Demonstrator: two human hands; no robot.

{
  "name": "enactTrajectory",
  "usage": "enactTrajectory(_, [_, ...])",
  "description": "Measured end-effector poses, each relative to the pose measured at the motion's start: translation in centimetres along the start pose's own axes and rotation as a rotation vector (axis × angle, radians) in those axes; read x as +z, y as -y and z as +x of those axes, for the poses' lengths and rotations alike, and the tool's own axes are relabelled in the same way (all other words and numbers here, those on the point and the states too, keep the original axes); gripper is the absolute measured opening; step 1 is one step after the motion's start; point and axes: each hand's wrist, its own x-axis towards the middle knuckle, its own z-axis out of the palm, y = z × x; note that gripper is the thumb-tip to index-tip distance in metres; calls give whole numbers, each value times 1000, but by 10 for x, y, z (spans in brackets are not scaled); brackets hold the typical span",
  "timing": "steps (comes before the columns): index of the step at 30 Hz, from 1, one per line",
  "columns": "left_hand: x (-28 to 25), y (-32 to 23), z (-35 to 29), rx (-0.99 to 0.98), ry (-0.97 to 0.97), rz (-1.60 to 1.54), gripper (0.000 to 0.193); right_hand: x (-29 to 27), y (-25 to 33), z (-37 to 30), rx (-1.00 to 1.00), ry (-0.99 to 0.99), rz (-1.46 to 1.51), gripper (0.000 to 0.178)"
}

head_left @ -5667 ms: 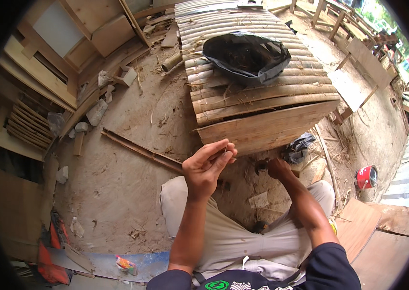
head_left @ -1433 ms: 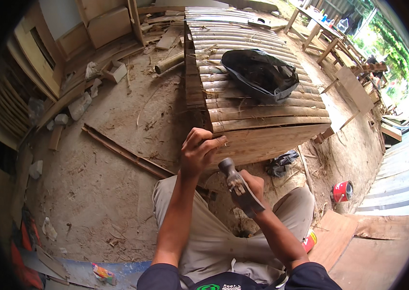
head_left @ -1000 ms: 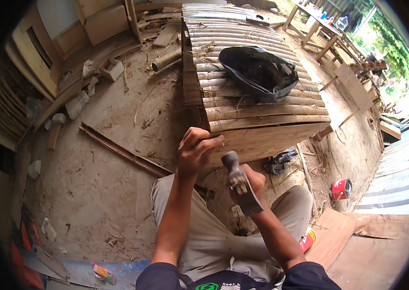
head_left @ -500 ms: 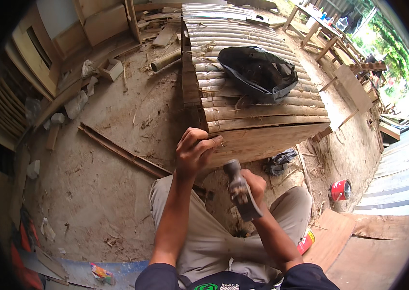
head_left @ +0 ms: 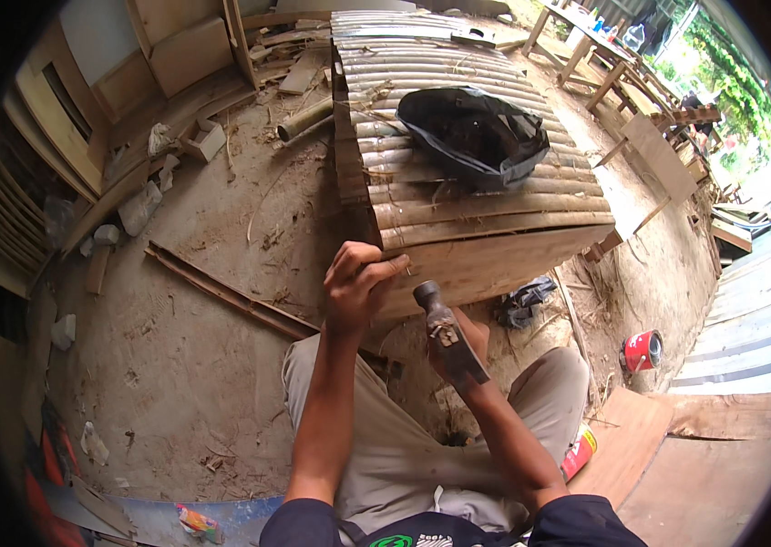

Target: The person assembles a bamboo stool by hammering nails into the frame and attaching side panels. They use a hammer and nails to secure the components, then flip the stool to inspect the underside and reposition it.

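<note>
The left hand pinched a nail in its fingertips at the upper left of the board, just below the bamboo slats. The right hand was clenched round the hammer, its head near the nail, below and to the right. A black bag lay on the slats.

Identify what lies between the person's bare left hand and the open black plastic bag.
The head view shows rounded, pale-brown bamboo slats and the upper edge of a flat wooden panel between the left hand and the bag.
</note>
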Motion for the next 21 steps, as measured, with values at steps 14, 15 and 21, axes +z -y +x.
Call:
enactTrajectory(14, [-3, -5, -14, -304, -67, -269, 43, -4, 9, -53, 178, -13, -92, 10])
enactTrajectory(15, [2, -5, -17, -367, -154, -367, 50, -4, 11, -55, 143, -35, -30, 11])
enactTrajectory(21, [17, 5, -27, -621, -93, -556, 75, -17, 24, -57, 147, 39, 123, 17])
